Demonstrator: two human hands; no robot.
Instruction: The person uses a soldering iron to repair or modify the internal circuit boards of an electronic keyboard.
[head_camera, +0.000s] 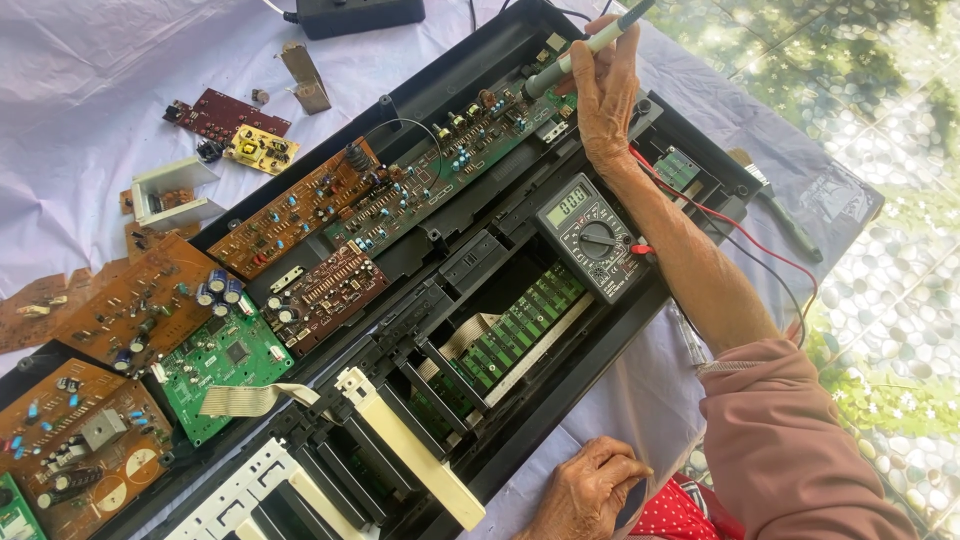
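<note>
My right hand (605, 95) grips a grey and green soldering iron (580, 52), its tip down on the long green circuit board (455, 165) inside an opened black electronic keyboard case (560, 385). A grey multimeter (592, 237) lies in the case just below my wrist, its red and black leads (740, 235) trailing right. My left hand (590, 490) rests as a loose fist on the cloth at the case's near edge, holding nothing. Brown boards (295, 212) lie left of the green one.
Several loose brown and green circuit boards (140, 300) lie at the left on the white cloth (80, 80). White and black piano keys (400, 440) stick out at the bottom. A black box (355, 15) sits at the top; a dark-handled tool (785, 215) lies right. The table edge runs right.
</note>
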